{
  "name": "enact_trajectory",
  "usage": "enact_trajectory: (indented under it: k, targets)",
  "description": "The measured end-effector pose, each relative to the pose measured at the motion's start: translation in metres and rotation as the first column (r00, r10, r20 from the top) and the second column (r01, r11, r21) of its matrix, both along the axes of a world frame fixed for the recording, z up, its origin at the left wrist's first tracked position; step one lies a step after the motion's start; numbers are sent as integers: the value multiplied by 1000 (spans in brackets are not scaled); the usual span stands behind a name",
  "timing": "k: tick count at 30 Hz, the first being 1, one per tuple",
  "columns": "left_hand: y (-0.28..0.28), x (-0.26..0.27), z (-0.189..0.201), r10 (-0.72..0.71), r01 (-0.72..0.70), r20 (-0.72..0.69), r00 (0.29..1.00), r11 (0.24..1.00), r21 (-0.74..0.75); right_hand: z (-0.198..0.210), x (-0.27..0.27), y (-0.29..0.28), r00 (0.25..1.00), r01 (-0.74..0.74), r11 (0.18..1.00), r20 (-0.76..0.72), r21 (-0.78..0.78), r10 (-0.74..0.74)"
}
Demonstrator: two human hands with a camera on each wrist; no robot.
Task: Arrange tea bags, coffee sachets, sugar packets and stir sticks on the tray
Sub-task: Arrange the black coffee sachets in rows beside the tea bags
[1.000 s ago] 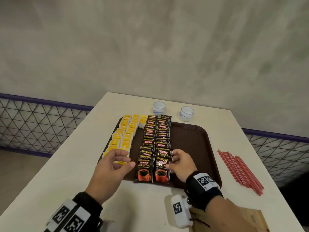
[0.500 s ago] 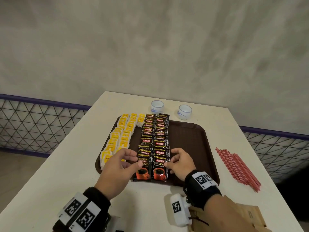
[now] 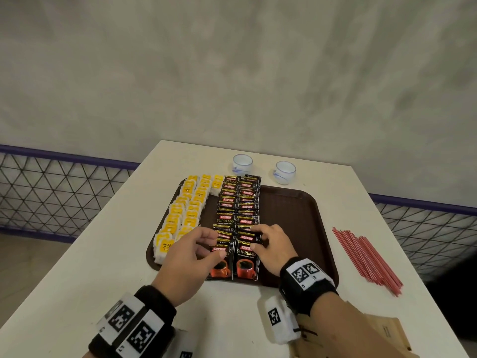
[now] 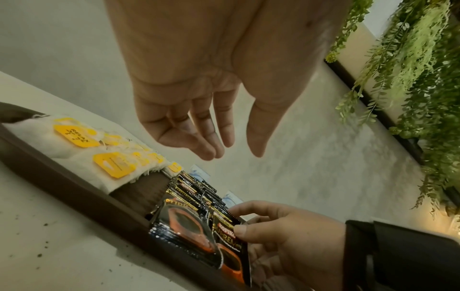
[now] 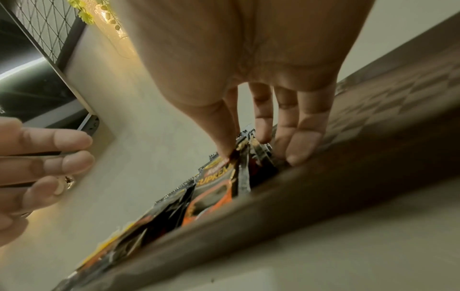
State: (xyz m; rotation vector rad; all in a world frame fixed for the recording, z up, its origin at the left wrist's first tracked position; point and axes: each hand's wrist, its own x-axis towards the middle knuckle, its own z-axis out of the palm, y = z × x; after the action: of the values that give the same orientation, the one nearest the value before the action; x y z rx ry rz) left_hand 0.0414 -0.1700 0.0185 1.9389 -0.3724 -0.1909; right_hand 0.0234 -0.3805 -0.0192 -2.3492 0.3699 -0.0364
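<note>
Brown plastic tray (image 3: 296,210), rounded corners w/ raised rim, sits on a matte white table (image 3: 85,275). On its left side: soft white tea bags (image 3: 180,213) w/ yellow tags, in overlapping rows. Next to them, two columns of glossy black coffee sachets (image 3: 238,205), serrated edges. Thin red stir sticks (image 3: 366,257) lie bundled on the table right of the tray, well apart.

Right hand (image 3: 273,249) pinches the right-column sachets near the front, thumb on top. Left hand (image 3: 188,257) hovers over the left column, fingers relaxed, holding nothing (left wrist view confirms). Only the left wrist view shows hanging green foliage (image 4: 410,78); only the head view shows two small white cups (image 3: 263,167).
</note>
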Motion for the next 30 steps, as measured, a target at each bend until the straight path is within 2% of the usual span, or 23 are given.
enact_trajectory:
  k: [10,16,18,23,26,30]
  targets:
    - [7,-1,3,21,-21,-13,1000,999,28,1,0,-2,999,52,999,16,-8,-52]
    - [18,-4,0,15,-14,-14,1000,999,41,16,-10,-12,997,66,998,39,8,-66]
    - [27,-4,-1,5,-4,-24,1000,998,57,23,-20,-21,994,88,994,59,57,-91]
    - [50,-16,-10,-77,82,-40,996,986,142,48,-69,-48,966,129,933,172,336,-196]
    - [55,-23,-10,-141,149,-55,989,967,209,61,-104,-61,929,152,893,247,424,-275]
    - [43,-23,-12,-173,157,30,984,944,291,64,-134,-66,892,182,846,279,502,-357]
